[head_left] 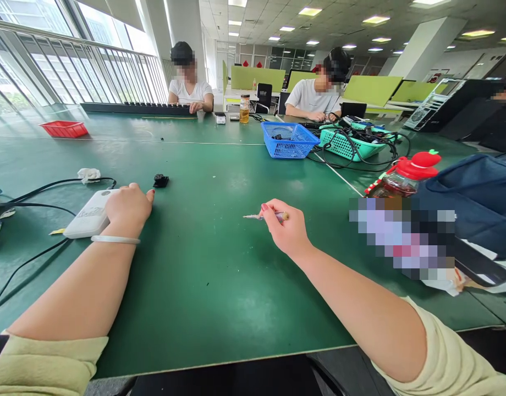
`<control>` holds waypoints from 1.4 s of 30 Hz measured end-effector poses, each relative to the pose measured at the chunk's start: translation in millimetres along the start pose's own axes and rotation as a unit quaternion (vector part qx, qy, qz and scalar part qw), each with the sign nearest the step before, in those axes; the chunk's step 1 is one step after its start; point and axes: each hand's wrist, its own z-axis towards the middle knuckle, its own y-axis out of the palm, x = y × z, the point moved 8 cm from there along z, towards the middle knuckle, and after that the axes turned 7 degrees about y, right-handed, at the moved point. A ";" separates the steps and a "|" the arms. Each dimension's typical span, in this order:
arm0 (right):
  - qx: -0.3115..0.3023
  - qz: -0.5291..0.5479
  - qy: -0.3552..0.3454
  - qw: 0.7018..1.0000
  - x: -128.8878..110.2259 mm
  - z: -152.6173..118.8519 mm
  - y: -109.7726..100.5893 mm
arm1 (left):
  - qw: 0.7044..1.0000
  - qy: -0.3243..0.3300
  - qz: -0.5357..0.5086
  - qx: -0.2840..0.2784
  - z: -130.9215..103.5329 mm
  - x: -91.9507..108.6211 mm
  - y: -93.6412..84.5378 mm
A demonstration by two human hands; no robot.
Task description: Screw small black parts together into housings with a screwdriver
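My right hand (286,228) is closed around a small screwdriver (259,216) with a partly see-through handle. Its thin metal shaft points left, just above the green table. My left hand (128,208) is curled into a loose fist against the right end of a white power bank (88,214). The thumb shows at its right side, but the other fingertips are hidden, so what they hold, if anything, does not show. A small black part (160,180) lies on the table just beyond that hand.
Black cables (34,193) and crumpled tissue (89,175) lie at left. Farther back are a red tray (64,129), a blue basket (289,144) and a teal basket (352,147) of cables. A red-lidded bottle (405,176) and dark bag (471,198) stand at right. Two people sit opposite.
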 end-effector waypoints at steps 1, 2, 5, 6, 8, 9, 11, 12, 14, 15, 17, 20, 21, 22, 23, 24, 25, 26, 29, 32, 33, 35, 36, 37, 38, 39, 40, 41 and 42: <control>-0.001 0.000 0.002 1.000 0.2 0.0 0.1 | 1.000 -0.004 0.002 -0.002 -0.9 -1.1 -0.4; 0.000 0.001 0.002 1.000 0.3 0.0 -0.1 | 1.000 -0.005 0.003 -0.002 -1.7 -1.8 -0.8; 0.002 0.002 -0.002 1.000 -0.1 0.1 -0.7 | 1.000 0.021 0.007 -0.002 -3.4 -1.1 -1.1; 0.002 0.001 -0.003 1.000 -0.2 0.1 -0.8 | 0.999 0.035 0.010 -0.002 -3.4 -0.3 -0.8; 0.003 0.000 -0.003 1.000 -0.4 0.1 -0.9 | 0.998 0.055 0.017 -0.010 -2.4 0.4 2.3; 0.004 0.000 -0.003 1.000 -0.5 0.2 -1.0 | 0.998 0.054 0.021 -0.018 -1.5 -0.6 4.6; 0.005 -0.001 -0.003 1.000 -0.7 0.3 -1.1 | 0.998 0.052 0.025 -0.031 0.7 -2.0 8.9; 0.006 -0.002 -0.004 1.000 -1.0 0.3 -1.2 | 0.998 0.050 0.026 -0.036 1.6 -2.4 10.3; 0.007 -0.005 -0.005 1.000 -1.3 0.4 -1.2 | 0.997 0.055 0.024 -0.039 2.4 -1.7 10.8; 0.007 -0.007 -0.004 1.000 -1.1 0.4 -1.2 | 0.997 0.056 0.023 -0.039 2.1 -1.5 10.0; 0.008 -0.008 -0.003 1.000 -0.5 0.5 -1.1 | 0.998 0.056 0.021 -0.030 0.4 -2.0 5.9; 0.006 -0.009 -0.004 1.000 0.2 0.5 -0.7 | 0.998 0.050 0.029 -0.008 -3.0 -4.8 -1.4; 0.005 -0.010 -0.006 1.000 0.2 0.6 -0.5 | 0.998 0.050 0.028 -0.012 -3.8 -5.9 -1.4; 0.005 -0.011 -0.007 1.000 0.1 0.6 -0.3 | 0.998 0.047 0.024 -0.023 -4.2 -7.5 0.1; 0.005 -0.012 -0.008 1.000 0.0 0.7 -0.2 | 0.998 0.041 0.017 -0.038 -4.5 -9.3 2.5; 0.004 -0.011 -0.009 1.000 -0.2 0.8 0.0 | 0.998 0.034 0.010 -0.051 -4.7 -10.8 4.8; 0.003 -0.011 -0.010 1.000 -0.3 0.9 0.1 | 0.998 0.027 0.004 -0.058 -5.0 -11.5 6.0; 0.003 -0.010 -0.009 1.000 -0.4 1.0 0.2 | 0.998 0.023 -0.001 -0.056 -5.4 -10.7 5.6; 0.007 -0.009 -0.012 1.000 -1.1 1.3 -0.6 | 0.997 0.068 -0.018 -0.012 -11.8 10.8 -4.0; 0.016 -0.005 -0.021 1.000 -3.7 0.9 -2.9 | 0.976 0.192 -0.092 0.037 -34.4 60.8 -15.9; 0.020 -0.003 -0.026 0.999 -5.3 0.5 -4.1 | 0.960 0.243 -0.134 0.024 -46.0 81.1 -15.4; 0.031 -0.003 -0.043 0.999 -10.3 -0.9 -7.0 | 0.920 0.333 -0.205 -0.007 -72.4 119.1 -13.1; 0.038 -0.006 -0.054 0.998 -13.5 -1.9 -8.5 | 0.898 0.374 -0.232 -0.013 -85.9 135.2 -12.8; 0.044 -0.010 -0.067 0.997 -16.8 -3.0 -9.9 | 0.877 0.407 -0.254 -0.025 -98.4 148.7 -11.0; 0.049 -0.013 -0.080 0.995 -20.0 -4.3 -11.0 | 0.860 0.432 -0.269 -0.038 -109.0 159.3 -8.6; 0.052 -0.015 -0.093 0.994 -22.9 -5.7 -11.7 | 0.845 0.451 -0.282 -0.046 -117.5 167.0 -6.5; 0.054 -0.016 -0.105 0.993 -25.6 -7.0 -12.3 | 0.833 0.466 -0.293 -0.057 -124.2 172.8 -4.1; 0.054 -0.016 -0.118 0.991 -28.2 -8.5 -12.6 | 0.824 0.475 -0.303 -0.066 -128.4 176.4 -1.7; 0.055 -0.015 -0.130 0.990 -30.6 -10.0 -13.1 | 0.817 0.478 -0.313 -0.076 -130.7 178.3 0.5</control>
